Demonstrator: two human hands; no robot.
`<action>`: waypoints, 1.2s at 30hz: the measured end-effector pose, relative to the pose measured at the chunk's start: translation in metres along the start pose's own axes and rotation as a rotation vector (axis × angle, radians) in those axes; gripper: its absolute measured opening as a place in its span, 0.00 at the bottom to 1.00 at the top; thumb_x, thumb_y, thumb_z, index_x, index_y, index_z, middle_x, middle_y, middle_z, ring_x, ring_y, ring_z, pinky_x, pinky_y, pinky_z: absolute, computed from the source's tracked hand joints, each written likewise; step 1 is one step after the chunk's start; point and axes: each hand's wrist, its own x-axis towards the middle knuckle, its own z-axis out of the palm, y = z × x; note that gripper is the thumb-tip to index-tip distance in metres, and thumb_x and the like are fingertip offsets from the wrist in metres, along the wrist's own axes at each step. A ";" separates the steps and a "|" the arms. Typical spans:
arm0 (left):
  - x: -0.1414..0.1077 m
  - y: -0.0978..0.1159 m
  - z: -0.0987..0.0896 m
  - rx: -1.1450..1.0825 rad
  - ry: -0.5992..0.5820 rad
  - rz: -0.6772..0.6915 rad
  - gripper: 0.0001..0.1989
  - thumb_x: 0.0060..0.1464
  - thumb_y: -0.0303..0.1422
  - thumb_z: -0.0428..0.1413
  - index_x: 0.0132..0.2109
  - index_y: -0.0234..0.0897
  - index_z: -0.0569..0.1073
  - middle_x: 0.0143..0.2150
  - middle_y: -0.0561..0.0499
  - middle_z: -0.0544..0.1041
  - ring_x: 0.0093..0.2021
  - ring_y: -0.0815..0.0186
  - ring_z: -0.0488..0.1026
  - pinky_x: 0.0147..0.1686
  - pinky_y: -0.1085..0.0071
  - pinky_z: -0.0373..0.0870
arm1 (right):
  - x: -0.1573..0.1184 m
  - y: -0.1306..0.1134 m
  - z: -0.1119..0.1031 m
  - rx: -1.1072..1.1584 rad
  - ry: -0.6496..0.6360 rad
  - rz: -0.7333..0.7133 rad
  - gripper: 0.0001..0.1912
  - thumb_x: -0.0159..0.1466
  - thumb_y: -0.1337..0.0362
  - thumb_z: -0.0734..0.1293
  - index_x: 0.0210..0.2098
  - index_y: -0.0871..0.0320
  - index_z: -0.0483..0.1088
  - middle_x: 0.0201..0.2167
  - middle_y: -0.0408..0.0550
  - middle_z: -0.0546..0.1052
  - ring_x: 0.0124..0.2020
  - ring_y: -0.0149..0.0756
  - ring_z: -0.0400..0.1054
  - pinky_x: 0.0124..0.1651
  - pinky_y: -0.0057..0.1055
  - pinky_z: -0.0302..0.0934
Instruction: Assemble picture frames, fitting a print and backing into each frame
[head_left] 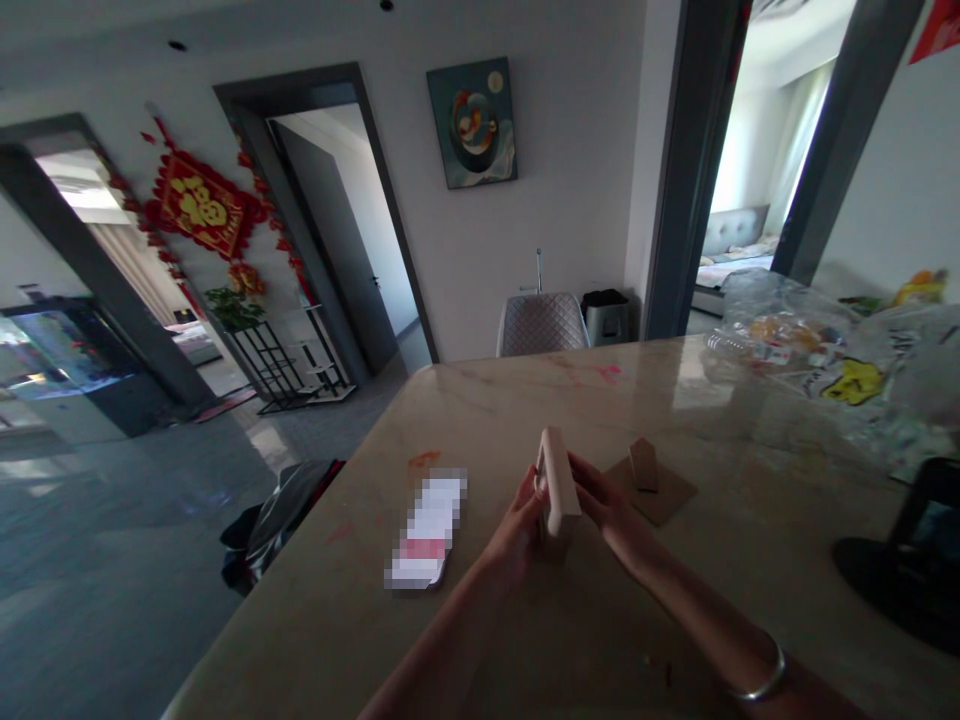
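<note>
A pale frame (556, 485) is held up just above the tabletop (495, 410) or resting on it; its lower end is too dark to tell which. It stands on edge, its narrow side toward the wearer, so what its faces carry stays hidden. The left hand (523, 515) grasps it from the left, thumb and fingers at that face; the right hand (600, 500) has its fingers laid along the opposite face, so the frame is gripped between the two. Holding it from both sides probably keeps it from tipping, and the edge-on turn seems to leave both faces within reach of the fingers.

Just right of the frame, a flat brown board (673, 494) lies on the tabletop, with a small brown flap (643, 467) standing up from it. The flap looks like a prop leg, and the board perhaps lies there to be close to the right hand. Left of the frame, well clear of the fingers, is a flat blurred-out phone (429, 530), apparently set where it can be glanced at.

Farther right of the frame are a black stand (870, 575) and, beyond, clear plastic bags (802, 335). Past the frame's far side, a quilted chair (544, 325) faces the tabletop.
</note>
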 end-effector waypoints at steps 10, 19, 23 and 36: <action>-0.007 0.020 0.005 -0.076 -0.040 -0.060 0.29 0.50 0.48 0.48 0.52 0.31 0.66 0.45 0.42 0.73 0.48 0.55 0.67 0.46 0.63 0.63 | 0.001 0.021 0.002 -0.192 0.068 -0.074 0.25 0.52 0.60 0.65 0.50 0.51 0.63 0.55 0.49 0.62 0.55 0.40 0.57 0.47 0.36 0.61; -0.022 0.031 0.002 0.066 -0.025 -0.007 0.27 0.46 0.39 0.55 0.54 0.35 0.64 0.49 0.44 0.71 0.50 0.55 0.66 0.47 0.65 0.62 | 0.011 0.028 -0.006 -0.345 0.205 -0.053 0.15 0.53 0.58 0.64 0.39 0.57 0.67 0.37 0.51 0.73 0.37 0.39 0.69 0.38 0.37 0.65; -0.023 0.033 0.009 0.146 -0.021 0.022 0.30 0.45 0.39 0.56 0.56 0.37 0.61 0.54 0.44 0.67 0.54 0.55 0.61 0.51 0.63 0.58 | 0.017 0.026 -0.009 -0.413 0.209 -0.057 0.10 0.54 0.59 0.63 0.33 0.57 0.68 0.33 0.50 0.75 0.36 0.40 0.69 0.40 0.38 0.63; -0.019 0.017 0.020 0.433 0.115 0.198 0.35 0.44 0.43 0.56 0.58 0.34 0.57 0.56 0.39 0.62 0.54 0.52 0.61 0.47 0.62 0.65 | 0.008 0.019 0.003 -0.146 0.246 0.014 0.17 0.53 0.54 0.63 0.38 0.58 0.66 0.37 0.51 0.73 0.40 0.40 0.67 0.44 0.37 0.59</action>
